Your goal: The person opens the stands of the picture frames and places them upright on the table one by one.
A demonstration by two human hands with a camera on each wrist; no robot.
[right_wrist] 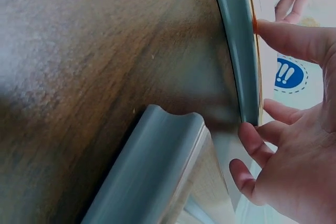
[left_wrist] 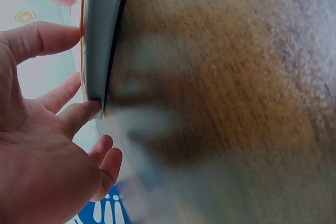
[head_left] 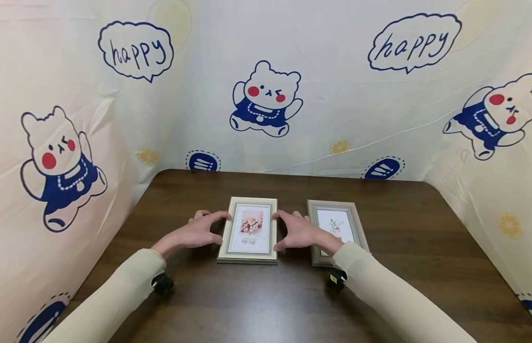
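A cream picture frame [head_left: 250,238] with a grey-blue side and a pink flower print lies face up on the table. On its left side, my left hand [head_left: 197,232] touches the edge with thumb and fingertips, spread apart. Opposite it, my right hand [head_left: 299,231] touches the right edge in the same way, thumb nearer me. The left wrist view shows the frame's side [left_wrist: 102,40] against extended fingers. In the right wrist view, thumb and fingertips meet the other side [right_wrist: 241,56], with the last fingers slightly bent.
A second, greyish picture frame [head_left: 359,226] with a plant print lies to the right, partly under my right wrist. The brown wooden table [head_left: 249,305] spreads around both frames. A patterned white curtain [head_left: 334,105] surrounds its back and sides.
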